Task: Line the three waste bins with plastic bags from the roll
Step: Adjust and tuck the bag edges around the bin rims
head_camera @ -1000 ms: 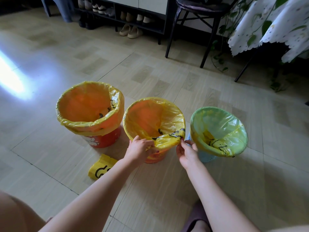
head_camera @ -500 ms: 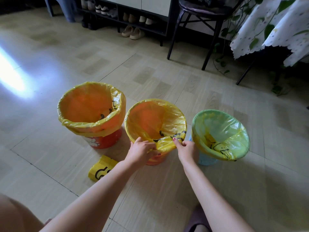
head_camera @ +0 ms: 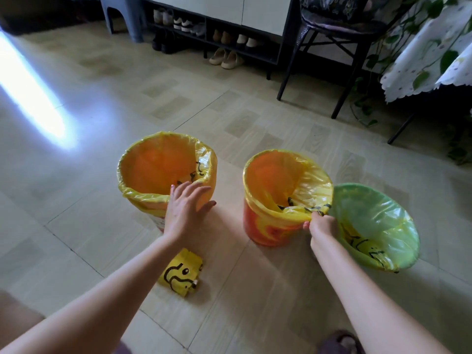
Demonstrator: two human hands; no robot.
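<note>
Three bins stand in a row on the tiled floor, each lined with a yellow bag. The left orange bin has its bag folded over the rim. My left hand is spread open in front of that bin's near side, fingers straight. The middle orange bin carries a bag whose gathered edge my right hand pinches at the near right rim. Touching it on the right is the pale blue-green bin. The yellow bag roll with a black cartoon print lies on the floor between my arms.
A black chair and a shoe rack with several pairs stand at the back. A table with a leaf-print cloth and trailing plants fills the far right. Bright sunlight glares on the floor at the left.
My left hand let go of the middle bin's bag and moved left to the left bin, now spread open. My right hand still pinches the bag edge. The view shifted closer.
</note>
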